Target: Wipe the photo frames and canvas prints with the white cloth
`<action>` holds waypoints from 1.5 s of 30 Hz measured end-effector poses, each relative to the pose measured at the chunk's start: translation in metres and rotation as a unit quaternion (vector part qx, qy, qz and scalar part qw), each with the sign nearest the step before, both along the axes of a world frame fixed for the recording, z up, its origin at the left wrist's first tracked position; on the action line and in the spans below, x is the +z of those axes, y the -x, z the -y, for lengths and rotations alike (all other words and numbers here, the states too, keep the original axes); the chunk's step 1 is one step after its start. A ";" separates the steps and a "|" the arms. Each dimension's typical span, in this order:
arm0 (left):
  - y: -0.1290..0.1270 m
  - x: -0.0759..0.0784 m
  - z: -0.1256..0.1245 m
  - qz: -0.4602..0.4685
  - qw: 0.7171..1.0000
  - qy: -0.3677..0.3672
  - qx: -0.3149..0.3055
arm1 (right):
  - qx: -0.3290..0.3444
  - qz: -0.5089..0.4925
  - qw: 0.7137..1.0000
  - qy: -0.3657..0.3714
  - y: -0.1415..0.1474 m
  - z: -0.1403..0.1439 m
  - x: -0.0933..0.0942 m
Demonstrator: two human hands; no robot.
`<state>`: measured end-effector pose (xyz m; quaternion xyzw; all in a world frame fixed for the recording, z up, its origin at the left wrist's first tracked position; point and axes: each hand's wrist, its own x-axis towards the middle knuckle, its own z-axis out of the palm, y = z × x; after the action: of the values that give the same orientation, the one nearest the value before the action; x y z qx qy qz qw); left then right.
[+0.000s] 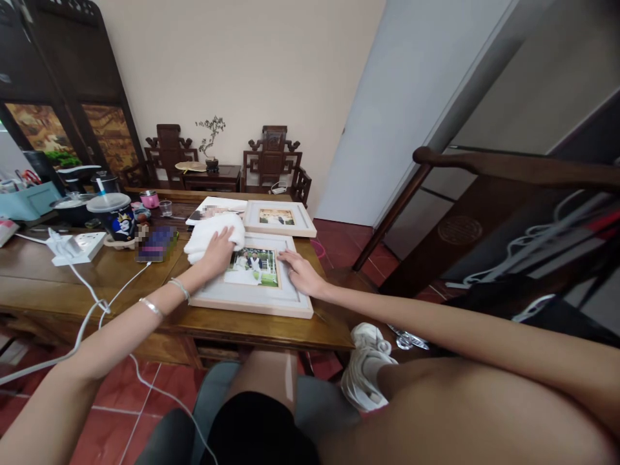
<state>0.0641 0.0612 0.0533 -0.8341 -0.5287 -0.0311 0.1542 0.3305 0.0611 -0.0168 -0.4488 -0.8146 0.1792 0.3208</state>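
Observation:
A light wooden picture frame (252, 306) lies flat on the table, with a wide pale mat around a photo (254, 268) of people on a green lawn. My left hand (220, 250) rests on a folded white towel (206, 236), fingers stretched out over it; the towel covers the frame's upper left part. On the frame's right side lies my right hand (303, 272), holding nothing, fingers slightly bent and apart, tips by the photo's right edge. Behind it, a second picture frame (305, 223) sits flat beside a white printed sheet or booklet (217, 206).
Left on the wooden table (159, 284) are a phone (157, 244) on a cable, a lidded cup (119, 216), a white power strip (80, 248) and a blue box (33, 203). A wooden chair (465, 219) stands at right, with scissors (411, 339) near my shoe (363, 374).

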 end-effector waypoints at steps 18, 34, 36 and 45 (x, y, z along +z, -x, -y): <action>-0.021 0.016 0.144 -0.005 0.987 0.130 -0.094 | -0.012 -0.011 1.000 -0.010 0.004 0.003 0.005; -0.021 0.004 0.034 -0.012 0.993 0.094 -0.074 | -0.019 -0.014 1.000 0.014 0.004 0.004 0.009; -0.021 0.008 0.056 -0.031 0.989 0.119 -0.078 | -0.017 -0.021 1.000 0.006 0.004 0.004 0.006; -0.040 0.023 0.147 -0.024 0.974 0.177 -0.142 | -0.012 -0.012 1.000 -0.005 0.004 0.004 0.003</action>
<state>0.1039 -0.0861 0.0762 -0.9151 -0.3984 0.0609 0.0109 0.3263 0.0572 -0.0134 -0.4549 -0.8058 0.1763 0.3356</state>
